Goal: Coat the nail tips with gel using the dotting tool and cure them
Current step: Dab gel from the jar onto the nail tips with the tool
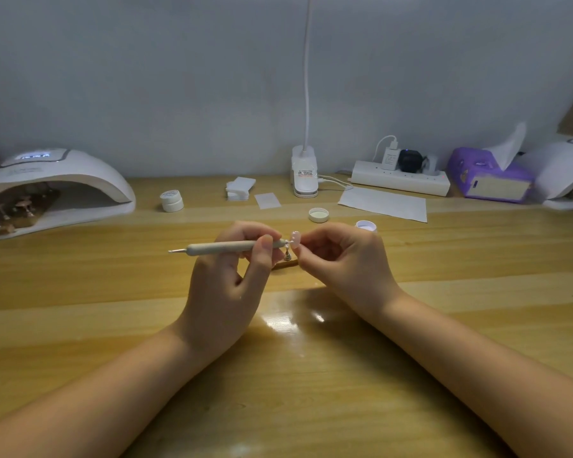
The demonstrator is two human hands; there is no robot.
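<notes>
My left hand (235, 276) grips a pale dotting tool (219, 248) that lies level, its right tip against a small pink nail tip (295, 239). The nail tip sits on a small metal stand (287, 256), and my right hand (344, 259) pinches it from the right. An open gel pot (366, 226) shows just behind my right hand, with its white lid (318, 215) lying beside it. A white curing lamp (52, 190) stands at the far left with its display lit; a rack of stands with nail tips (12, 213) is inside it.
A closed white jar (172, 200), white wipes (240, 187), a paper slip (267, 200) and a sheet (382, 204) lie at the back. A clip lamp (304, 175), power strip (399, 178), purple tissue box (487, 176) and a second white lamp (566, 173) line the wall.
</notes>
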